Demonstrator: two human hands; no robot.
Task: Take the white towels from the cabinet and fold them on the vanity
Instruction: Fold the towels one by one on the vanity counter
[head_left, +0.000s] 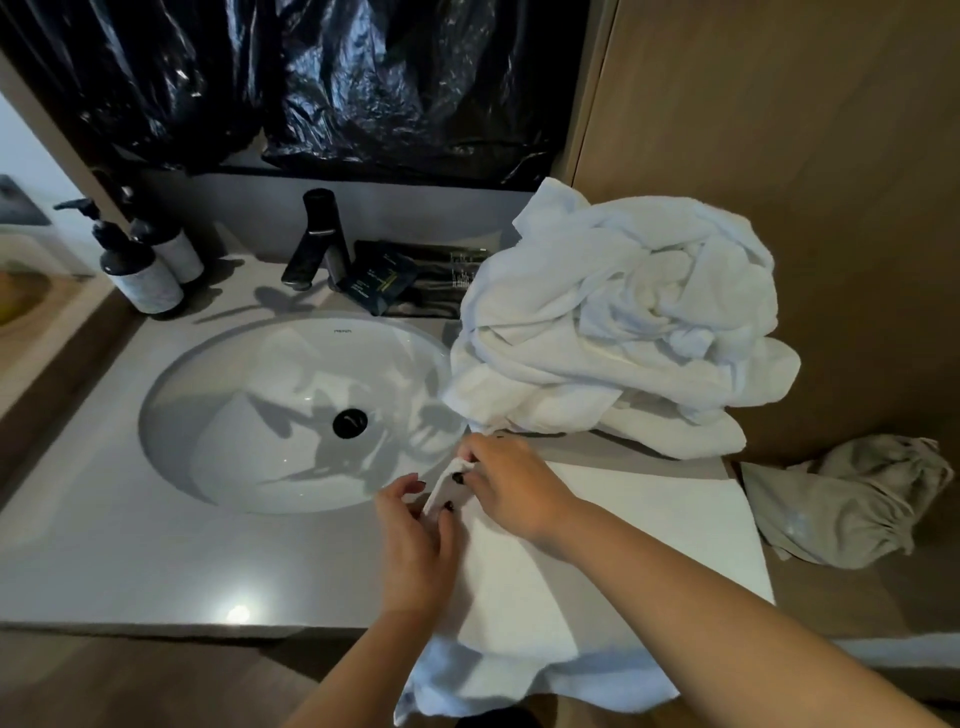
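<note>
A white towel (634, 525) lies spread flat on the grey vanity (130, 561), its near end hanging over the front edge. Both hands meet at its far left corner. My left hand (415, 540) pinches the towel's edge from the left, and my right hand (511, 483) grips the same raised corner from above. Behind them a crumpled heap of white towels (623, 322) sits at the back right of the counter.
An oval white sink (249, 384) with a black drain fills the counter's left. A black faucet (319, 239), two pump bottles (140, 265) and dark packets (384, 278) stand behind it. A beige cloth bag (852, 504) lies at the right. A wooden wall closes off the right side.
</note>
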